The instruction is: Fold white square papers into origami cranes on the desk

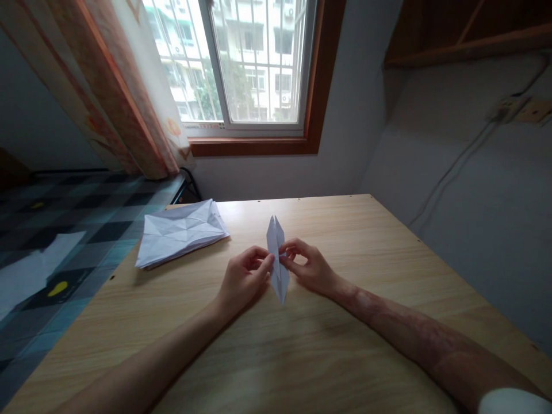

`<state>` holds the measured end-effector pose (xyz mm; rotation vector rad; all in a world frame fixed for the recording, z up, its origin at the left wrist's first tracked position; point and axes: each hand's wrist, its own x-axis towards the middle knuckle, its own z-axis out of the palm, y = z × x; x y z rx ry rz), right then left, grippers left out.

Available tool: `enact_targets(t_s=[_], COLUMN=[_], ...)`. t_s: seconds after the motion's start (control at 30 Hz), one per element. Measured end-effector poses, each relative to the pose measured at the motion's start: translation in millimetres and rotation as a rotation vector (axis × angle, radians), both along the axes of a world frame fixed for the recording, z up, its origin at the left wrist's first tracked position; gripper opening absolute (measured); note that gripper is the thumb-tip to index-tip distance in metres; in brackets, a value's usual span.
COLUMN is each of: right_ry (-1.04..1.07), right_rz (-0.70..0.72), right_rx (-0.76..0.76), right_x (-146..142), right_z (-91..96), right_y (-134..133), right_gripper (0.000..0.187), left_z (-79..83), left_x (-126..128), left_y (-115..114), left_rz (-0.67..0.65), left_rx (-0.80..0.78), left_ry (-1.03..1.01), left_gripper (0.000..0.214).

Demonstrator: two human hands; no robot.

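Well inside the table edges [328,199], folded paper [280,280] in pinch of left hand [244,274] and, apparently, right hand [313,268].

"Where does your light come from?"
"The window [263,63] ahead; the building [282,57] outside burns nearly white."
"And elsewhere?"
"Dim. The shelf [470,50] sinks into shade; your bench [345,351] catches a sheen at its far edge."
"Shadows?"
"Soft ones beneath your forearms [181,339] and beside the paper stack [185,230]."
"Is it sharp?"
"Your fingers [264,267] and the folded paper [276,269] look fairly clear; the wall socket [532,111] blurs, and your forearms stretch toward the edges."
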<state>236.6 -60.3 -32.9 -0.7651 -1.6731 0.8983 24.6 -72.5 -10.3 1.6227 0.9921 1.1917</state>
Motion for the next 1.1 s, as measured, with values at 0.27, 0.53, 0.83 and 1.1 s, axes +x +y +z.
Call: enact_targets(t_s=[0.27,0.53,0.83,1.1], right_ry=[-0.023,-0.082,0.137,0.136], right_rz=[0.015,-0.016,0.103,0.083], right_rx=[-0.083,-0.031,-0.251,-0.261], right_x=[0,2,-1,1], right_z=[1.3,3.5,0.1,-1.4], right_y=[0,-2,1,3], right_gripper=[0.021,0.025,0.041,0.052], left_z=[1.2,-2.1,-5.7,-5.2], left_x=[2,1,-3,-2], left_y=[-1,1,13,11], left_rz=[0.018,-0.031,-0.166,-0.176], left_rx=[0.021,-0.009,-0.213,-0.181], left_ry=[0.006,-0.046,-0.283,-0.257], left_gripper=[0.026,0.03,0.057,0.046])
